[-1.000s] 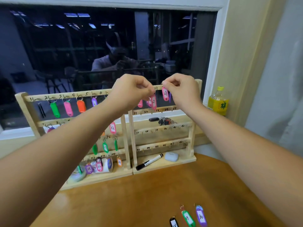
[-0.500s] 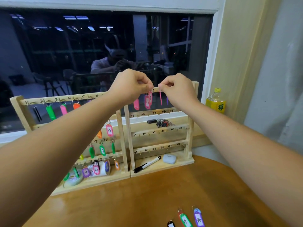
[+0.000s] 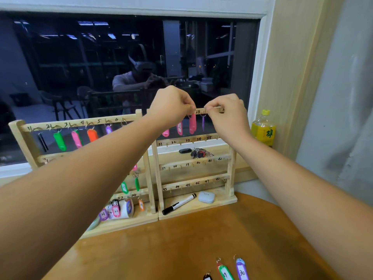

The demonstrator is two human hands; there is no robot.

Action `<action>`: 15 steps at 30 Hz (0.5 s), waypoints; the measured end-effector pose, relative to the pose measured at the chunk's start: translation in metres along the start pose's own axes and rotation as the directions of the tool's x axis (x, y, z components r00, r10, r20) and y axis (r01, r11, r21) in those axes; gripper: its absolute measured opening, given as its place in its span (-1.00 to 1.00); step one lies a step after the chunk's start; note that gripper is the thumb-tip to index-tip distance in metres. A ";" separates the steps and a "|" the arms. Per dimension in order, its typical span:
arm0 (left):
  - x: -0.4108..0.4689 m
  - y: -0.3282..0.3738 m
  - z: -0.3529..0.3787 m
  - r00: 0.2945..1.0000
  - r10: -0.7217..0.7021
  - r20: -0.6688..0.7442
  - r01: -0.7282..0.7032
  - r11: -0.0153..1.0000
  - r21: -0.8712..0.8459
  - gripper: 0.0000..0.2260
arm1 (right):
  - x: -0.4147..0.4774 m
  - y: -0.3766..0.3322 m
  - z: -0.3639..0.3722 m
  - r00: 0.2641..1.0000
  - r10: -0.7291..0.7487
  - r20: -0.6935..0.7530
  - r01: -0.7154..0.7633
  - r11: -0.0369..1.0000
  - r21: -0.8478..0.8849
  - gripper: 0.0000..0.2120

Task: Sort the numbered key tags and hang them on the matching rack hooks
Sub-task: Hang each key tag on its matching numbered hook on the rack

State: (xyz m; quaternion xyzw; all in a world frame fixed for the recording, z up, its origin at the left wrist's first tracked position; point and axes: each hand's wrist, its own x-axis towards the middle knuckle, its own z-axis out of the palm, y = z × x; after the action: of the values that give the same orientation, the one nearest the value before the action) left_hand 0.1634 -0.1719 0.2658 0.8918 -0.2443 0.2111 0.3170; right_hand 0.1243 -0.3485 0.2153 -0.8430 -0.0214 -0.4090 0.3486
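Pale wood throughout: two racks side by side at 12 o'clock on a brown wooden table [image 3: 161, 249], a left rack [image 3: 18, 134] and a right rack [image 3: 232, 172]. Four slim rails on the right one, hand-numbered in black ink, small hooks beneath.

Both hands up at the right rack's top rail [image 3: 214, 108]. Left hand [image 3: 171, 106] curled tight, thumb and forefinger pinched on the rail at 9 o'clock from the number 28. Right hand [image 3: 228, 112] curled too, fingertips pinched on the same rail at 3 o'clock from that number, just above the ring of a purple tag [image 3: 203, 124] seen edge-on. Cannot tell whether the ring sits inside the pinch. Between the hands, one glossy pink tag [image 3: 192, 124], oblong, hanging from its hook. Two more pink tags [image 3: 179, 128] toward 9 o'clock, partly behind the left wrist.

On the left rack's top rail, a row of five tags [image 3: 60, 140] in smooth plastic: black, green, pink, orange, purple.

At 6 o'clock on the table, three loose tags [image 3: 225, 271]: black, green, and purple marked 30, each with a metal ring.

On the right rack's base, one black-and-white marker [image 3: 179, 204] and, at its 3 o'clock, one rounded white case [image 3: 206, 197]. Behind the rails, one bunch of keys [image 3: 199, 152] beside one black fob [image 3: 184, 150]. At 3 o'clock from the right hand, one plastic bottle [image 3: 263, 129] of yellow drink.
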 end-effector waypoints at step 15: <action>-0.038 0.005 0.015 0.970 0.138 -0.200 -0.124 0.989 0.081 -0.93 | -0.147 0.043 -0.029 0.977 0.117 0.179 -0.139 0.984 0.113 -0.86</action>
State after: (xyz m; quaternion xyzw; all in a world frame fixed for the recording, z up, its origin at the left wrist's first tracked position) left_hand 0.1342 -0.1741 0.2371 0.8574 -0.2612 0.3308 0.2955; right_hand 0.0209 -0.3624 0.0995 -0.8514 -0.0225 -0.3092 0.4231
